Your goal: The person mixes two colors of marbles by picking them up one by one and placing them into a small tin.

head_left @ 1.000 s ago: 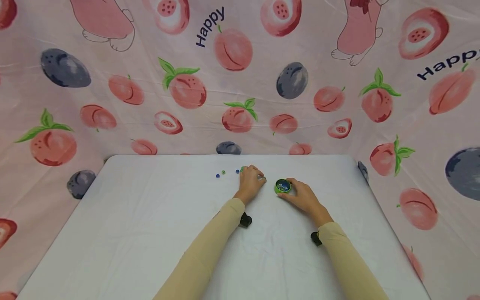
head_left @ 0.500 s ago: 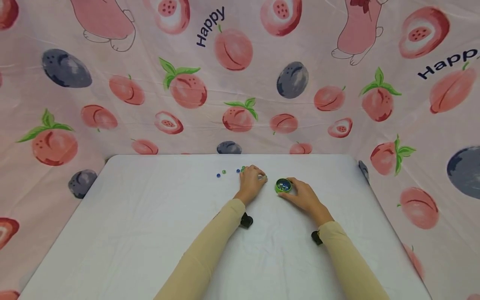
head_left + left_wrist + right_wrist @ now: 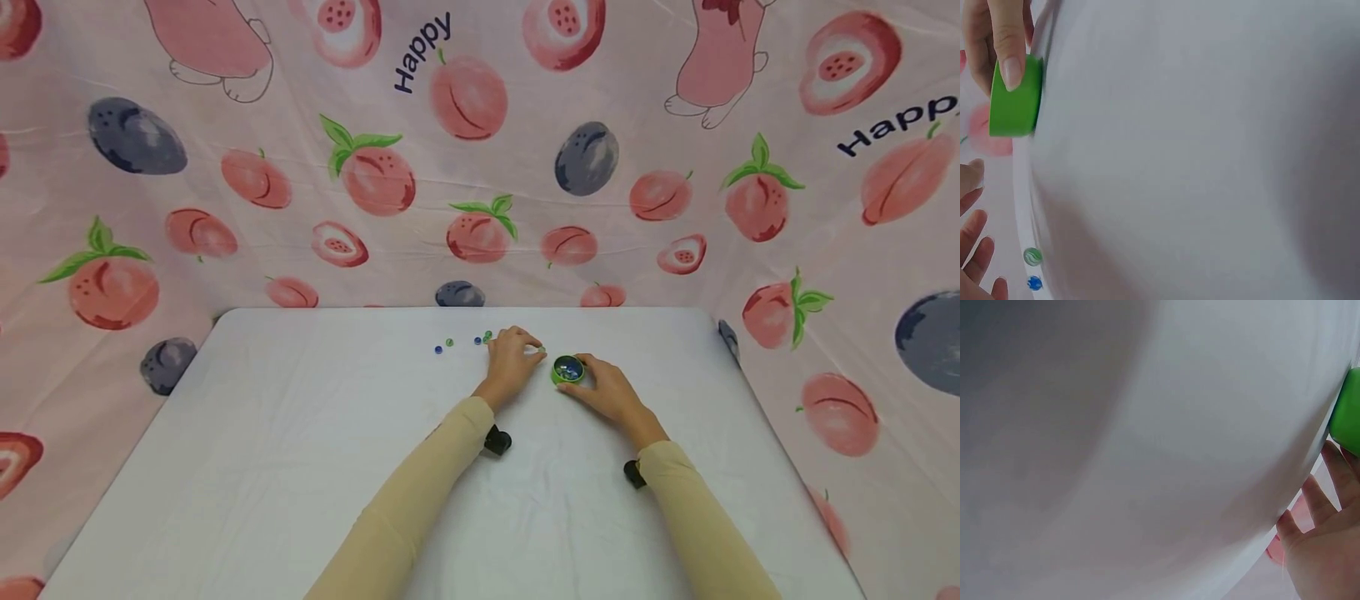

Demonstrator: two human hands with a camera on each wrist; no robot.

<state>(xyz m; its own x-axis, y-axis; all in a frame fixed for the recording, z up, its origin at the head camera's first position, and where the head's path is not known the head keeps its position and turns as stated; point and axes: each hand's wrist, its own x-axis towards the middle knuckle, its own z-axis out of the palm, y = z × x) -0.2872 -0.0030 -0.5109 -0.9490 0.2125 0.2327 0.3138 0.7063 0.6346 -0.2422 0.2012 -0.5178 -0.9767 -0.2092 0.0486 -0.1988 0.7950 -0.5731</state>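
My right hand (image 3: 611,392) grips the side of a small round green bowl (image 3: 557,376) standing on the white table; dark bluish, shiny contents show inside it. In the left wrist view, a thumb lies against the wall of the bowl (image 3: 1016,115). Just left of it, my left hand (image 3: 512,364) pinches a small pale-green marble (image 3: 542,349) between thumb and forefinger, largely covered by the fingertips. Behind and left of that hand lie a blue marble (image 3: 477,340) and green marbles (image 3: 488,334). Farther left are another blue marble (image 3: 438,350) and a green marble (image 3: 450,342).
The white-covered table (image 3: 300,467) ends at a back edge just behind the marbles. A pink fruit-printed curtain (image 3: 405,275) rises behind it and at both sides. Small black cameras (image 3: 498,441) are strapped at both wrists.
My left hand has shifted slightly right, toward the bowl, with the marble between its fingertips, uncovering more of the green marbles behind it. My right hand and the bowl have stayed in place.
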